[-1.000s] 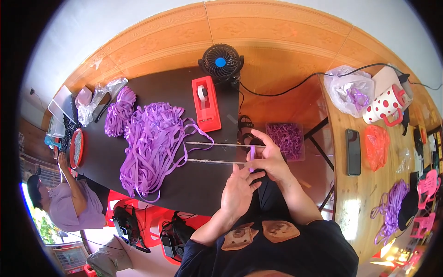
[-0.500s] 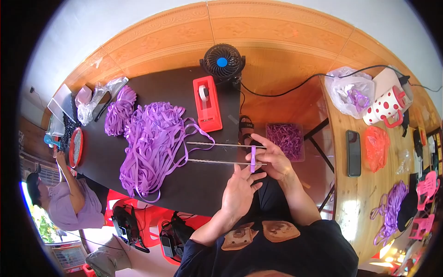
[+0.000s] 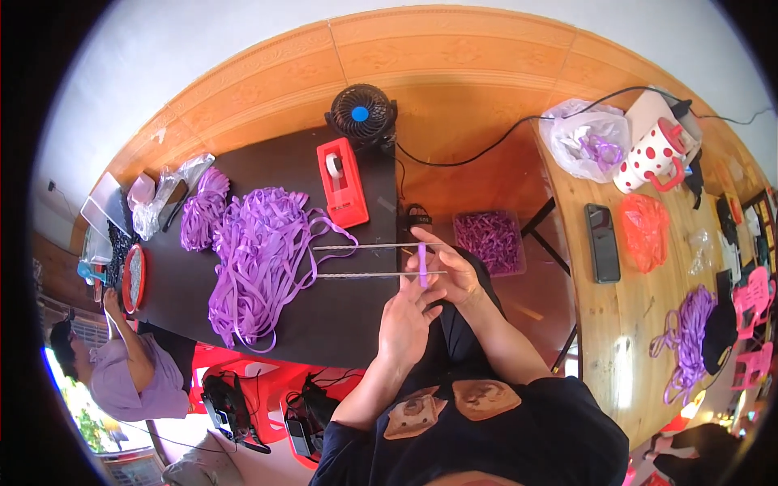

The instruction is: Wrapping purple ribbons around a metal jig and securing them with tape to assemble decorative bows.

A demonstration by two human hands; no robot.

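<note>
Two thin twisted metal rods (image 3: 365,245) run side by side past the right edge of the dark table. A short band of purple ribbon (image 3: 422,264) spans both rods near their right ends. My right hand (image 3: 455,277) is at those ends, its index finger stretched along the upper rod and its other fingers bent against the ribbon. Just below, my left hand (image 3: 407,324) has its palm turned up and its fingers apart, with fingertips close to the ribbon's lower end. Whether they touch it is hard to see. A loose heap of purple ribbon (image 3: 259,259) lies left of the rods.
A red tape dispenser (image 3: 344,182) and a black fan (image 3: 361,113) stand on the dark table (image 3: 340,324). Below sits a clear bin of purple pieces (image 3: 489,243). The wooden table at right holds a phone (image 3: 602,243) and a dotted cup (image 3: 648,158). Another person (image 3: 134,373) sits far left.
The view has shifted slightly, moving most things left in the picture. My left hand has risen nearer the ribbon band, its fingers less widely spread. My right hand stays at the rod ends.
</note>
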